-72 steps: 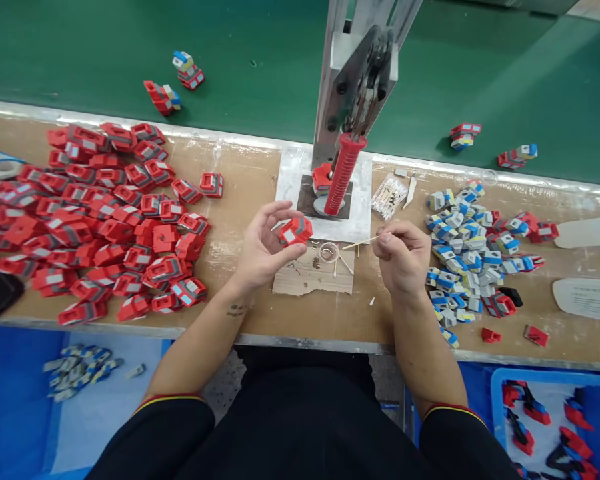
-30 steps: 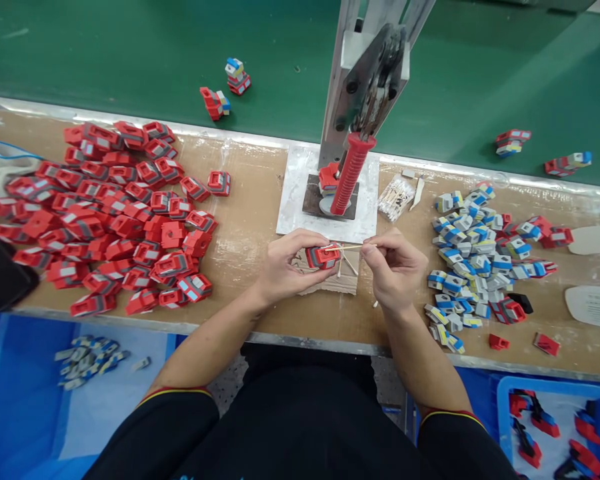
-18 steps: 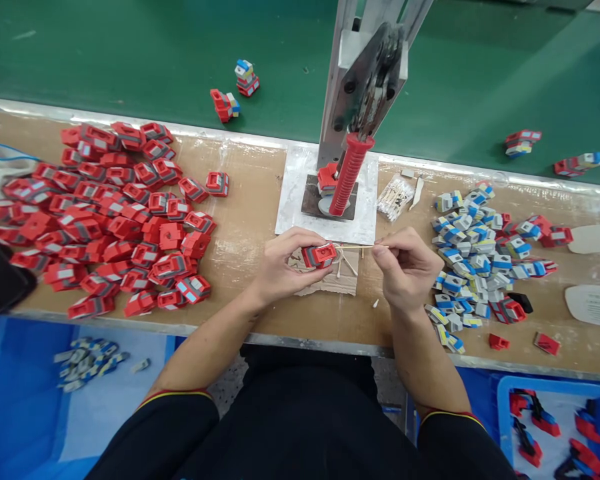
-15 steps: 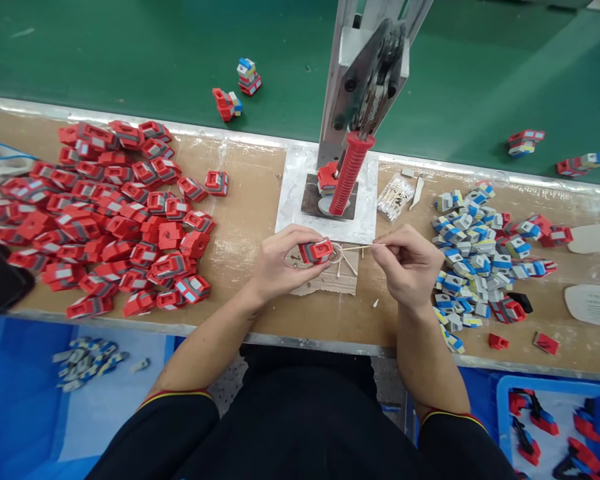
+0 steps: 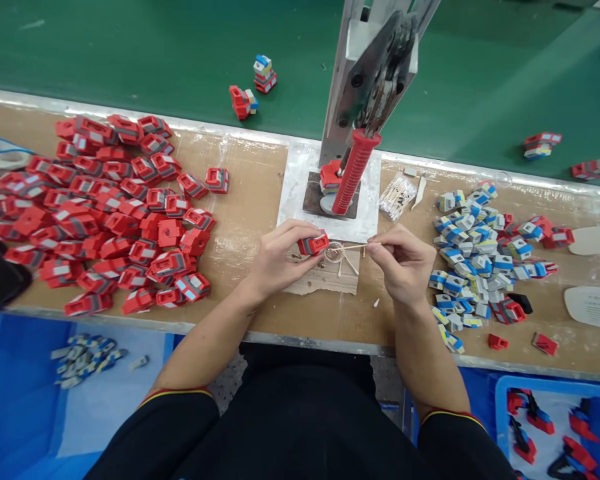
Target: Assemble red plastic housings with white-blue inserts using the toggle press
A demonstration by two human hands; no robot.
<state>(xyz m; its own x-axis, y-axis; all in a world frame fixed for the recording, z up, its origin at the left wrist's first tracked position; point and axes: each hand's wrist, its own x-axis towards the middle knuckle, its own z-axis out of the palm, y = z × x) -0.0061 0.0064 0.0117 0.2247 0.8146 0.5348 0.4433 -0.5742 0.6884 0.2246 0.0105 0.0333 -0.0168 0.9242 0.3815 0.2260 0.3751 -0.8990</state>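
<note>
My left hand (image 5: 279, 257) pinches a small red and grey plastic block (image 5: 313, 243) above a scrap of cardboard (image 5: 325, 280). My right hand (image 5: 403, 263) holds a thin wooden stick (image 5: 353, 247) level, its tip over a small clear dish (image 5: 334, 252) that sits on the cardboard just right of the block. Both hands hover in front of a lever press with a red ribbed handle (image 5: 355, 172), which has another red block (image 5: 330, 177) seated on its base.
A big heap of red blocks (image 5: 100, 207) covers the bench's left side. A pile of blue, grey and yellow pieces (image 5: 475, 247) lies right. A bundle of sticks (image 5: 397, 197) sits by the press. Assembled pieces ride the green belt (image 5: 130, 53). Blue bins (image 5: 555, 427) sit below.
The left hand brought the red block down to the stick; the stick's tip worked at the block, then drew back right to the clear dish. The belt pieces drifted right.
</note>
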